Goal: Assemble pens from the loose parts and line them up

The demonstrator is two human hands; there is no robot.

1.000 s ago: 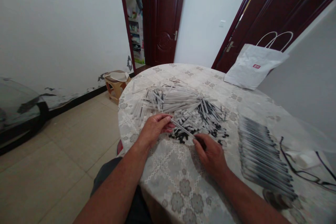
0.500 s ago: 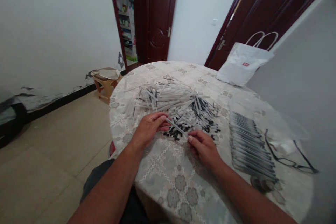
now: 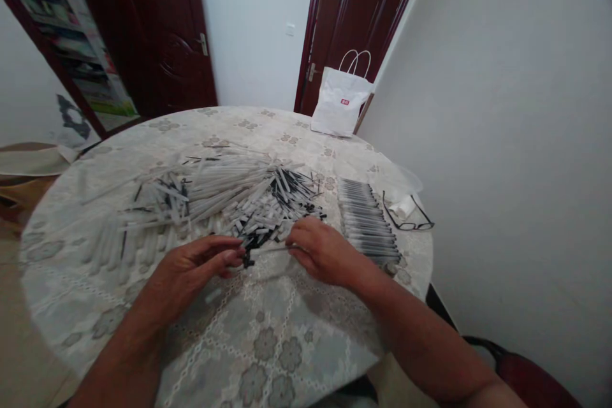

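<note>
Cloth-covered, a round table (image 3: pixel 215 357) stands near pale walls. The right hand (image 3: pixel 325 254) pinches a slim pale rod (image 3: pixel 270 249) in its fingers; the left hand (image 3: pixel 191 268) is at the other end, its grip unclear. Beyond, a large heap of loose pieces (image 3: pixel 224 188) is seemingly yet unarranged; rightward, a neat row of dark-tipped rods (image 3: pixel 366 220) looks done

The round table's cloth (image 3: pixel 268 338) is pale grey-white with darker grey flowers and lattice-like lines of small links. The heaped thin plastic tubes (image 3: pixel 224 185) are translucent white, mixed with black pieces. The upright paper bag (image 3: pixel 337 105) is white with a small red square mark. The panelled wooden door (image 3: pixel 351 6) is deep reddish brown.
</note>
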